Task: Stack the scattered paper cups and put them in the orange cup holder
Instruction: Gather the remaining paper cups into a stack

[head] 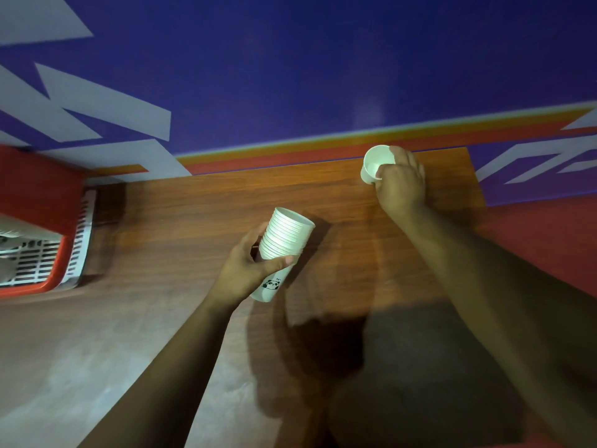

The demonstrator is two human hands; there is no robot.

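The left hand (245,270) grips the cup stack (281,250) (tilted) while the right hand (400,182) clasps 1 cup (371,166).

Both forearms bare to the frame edge, no sleeves, left hand (245,270) and right hand (400,182) ungloved.

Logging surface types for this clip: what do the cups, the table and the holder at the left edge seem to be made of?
Stack of cups: thin white matte paper by the look, rolled rims, small panda print. Single cup: looks the same. Table: wood-grain, likely laminate, slight sheen. Orange holder: probably moulded plastic, with a white slotted insert.
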